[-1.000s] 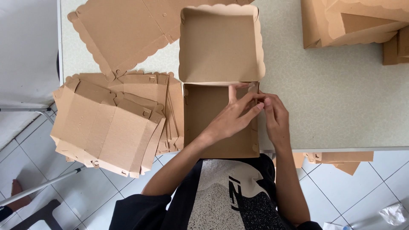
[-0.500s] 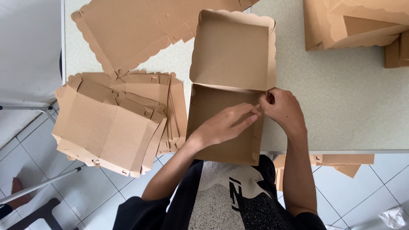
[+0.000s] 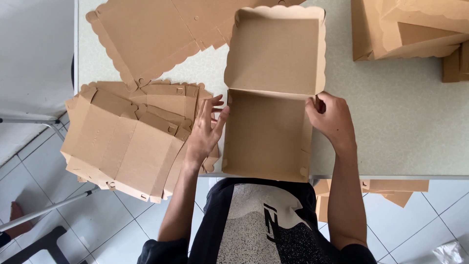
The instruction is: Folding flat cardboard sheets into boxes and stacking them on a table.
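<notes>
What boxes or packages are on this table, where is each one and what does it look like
Open box: table's near edge, between left hand and right hand; square brown cardboard, scalloped lid raised.
Flat stack: left of it, overhanging the edge; unfolded brown blanks.
Flat sheet: far left; brown, scalloped edges.
Folded boxes: far right corner; brown, piled.
No labels, signs or screens.

Folded boxes [image 3: 410, 34] cut off at top-right edge; right hand [image 3: 330, 117] fingertips hidden behind box wall [image 3: 309, 142].
</notes>
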